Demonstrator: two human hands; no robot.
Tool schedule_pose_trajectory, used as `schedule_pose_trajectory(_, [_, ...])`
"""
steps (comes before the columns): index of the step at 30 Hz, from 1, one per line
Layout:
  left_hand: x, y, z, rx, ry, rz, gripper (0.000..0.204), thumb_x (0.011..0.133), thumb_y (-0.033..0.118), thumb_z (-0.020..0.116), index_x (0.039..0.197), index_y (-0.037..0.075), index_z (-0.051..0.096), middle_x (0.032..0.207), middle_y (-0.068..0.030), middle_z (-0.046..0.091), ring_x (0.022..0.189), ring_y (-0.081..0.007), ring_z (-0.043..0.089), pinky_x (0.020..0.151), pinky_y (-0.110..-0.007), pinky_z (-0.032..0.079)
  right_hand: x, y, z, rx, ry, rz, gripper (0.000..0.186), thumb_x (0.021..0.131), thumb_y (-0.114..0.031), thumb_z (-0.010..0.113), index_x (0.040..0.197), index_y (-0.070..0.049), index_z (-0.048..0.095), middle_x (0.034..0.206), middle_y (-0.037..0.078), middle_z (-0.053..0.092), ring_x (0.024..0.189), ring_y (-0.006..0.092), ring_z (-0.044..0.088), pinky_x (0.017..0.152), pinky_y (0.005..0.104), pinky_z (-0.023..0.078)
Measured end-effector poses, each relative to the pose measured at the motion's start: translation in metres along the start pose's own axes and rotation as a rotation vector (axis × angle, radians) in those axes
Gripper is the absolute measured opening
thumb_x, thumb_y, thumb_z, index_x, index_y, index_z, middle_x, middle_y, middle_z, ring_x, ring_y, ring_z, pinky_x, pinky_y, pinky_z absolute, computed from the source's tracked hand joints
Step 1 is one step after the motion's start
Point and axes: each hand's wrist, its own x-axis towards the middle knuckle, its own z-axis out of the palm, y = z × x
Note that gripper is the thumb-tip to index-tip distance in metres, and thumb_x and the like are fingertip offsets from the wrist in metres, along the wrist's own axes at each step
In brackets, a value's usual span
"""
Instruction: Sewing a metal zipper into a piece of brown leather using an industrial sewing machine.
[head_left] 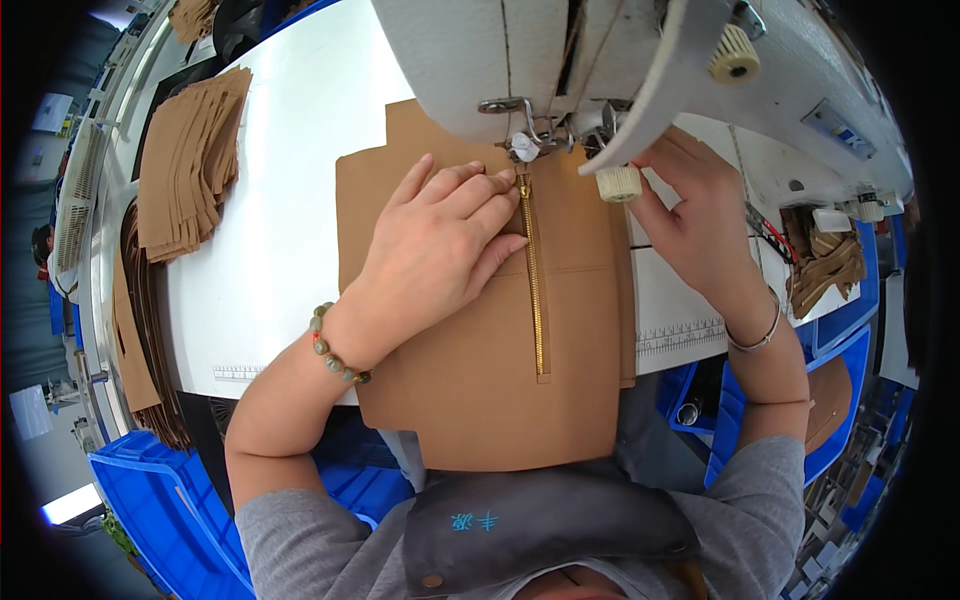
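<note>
1. the brown panel (580, 420) lies partly below the head of the machine (640, 50), and from there it extends toward my body.
2. the gold zip (535, 300) is on this panel; its far end is just below the machine's needle area.
3. my left hand (440, 235) rests flat on the panel, left of the machine's needle area, with fingers stretched and thumb beside the zip.
4. my right hand (695, 200) is bent at the machine's right side; its fingertips are partly hidden, so i cannot tell whether it holds something.
5. the brown stack (190, 165) lies left of the machine, well apart.
</note>
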Motion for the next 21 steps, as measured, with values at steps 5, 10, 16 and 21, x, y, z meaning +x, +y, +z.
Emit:
schedule_pose_trajectory(5, [-0.001,0.0,0.0,-0.009,-0.033,-0.015,0.041,0.093,0.031,0.073,0.124,0.005,0.069,0.131,-0.0059,0.068,0.127,-0.0299,0.06,0.113,-0.053,0.044,-0.004,-0.011,0.024,-0.078,-0.021,-0.312,0.039,0.091,-0.038,0.073,0.113,-0.006,0.07,0.113,0.012,0.068,0.109,0.0339,0.064,0.099,0.0463,0.05])
schedule_pose_trajectory(10, [-0.001,-0.001,0.002,-0.027,0.0,0.002,0.042,0.092,0.031,0.075,0.126,0.006,0.07,0.131,-0.0082,0.067,0.126,-0.0317,0.061,0.109,-0.048,0.048,-0.007,-0.008,0.04,-0.057,-0.147,-0.316,0.059,0.086,-0.051,0.073,0.124,-0.005,0.068,0.128,0.013,0.065,0.127,0.0338,0.057,0.114,0.0487,0.04])
schedule_pose_trajectory(16, [-0.003,-0.002,0.003,-0.136,0.035,-0.038,0.044,0.087,0.026,0.08,0.124,0.004,0.071,0.13,-0.0122,0.067,0.121,-0.0337,0.064,0.1,-0.042,0.054,-0.002,-0.006,0.039,-0.008,-0.145,-0.313,0.057,0.086,-0.05,0.073,0.119,-0.004,0.069,0.12,0.014,0.067,0.118,0.035,0.058,0.107,0.0471,0.043])
schedule_pose_trajectory(21, [-0.003,-0.003,0.006,-0.116,0.066,-0.005,0.045,0.086,0.025,0.081,0.123,0.002,0.071,0.129,-0.0127,0.067,0.118,-0.0339,0.065,0.1,-0.041,0.055,0.004,-0.004,0.04,0.052,-0.11,-0.326,0.054,0.087,-0.049,0.074,0.114,-0.003,0.068,0.111,0.013,0.068,0.106,0.0356,0.059,0.097,0.0461,0.045])
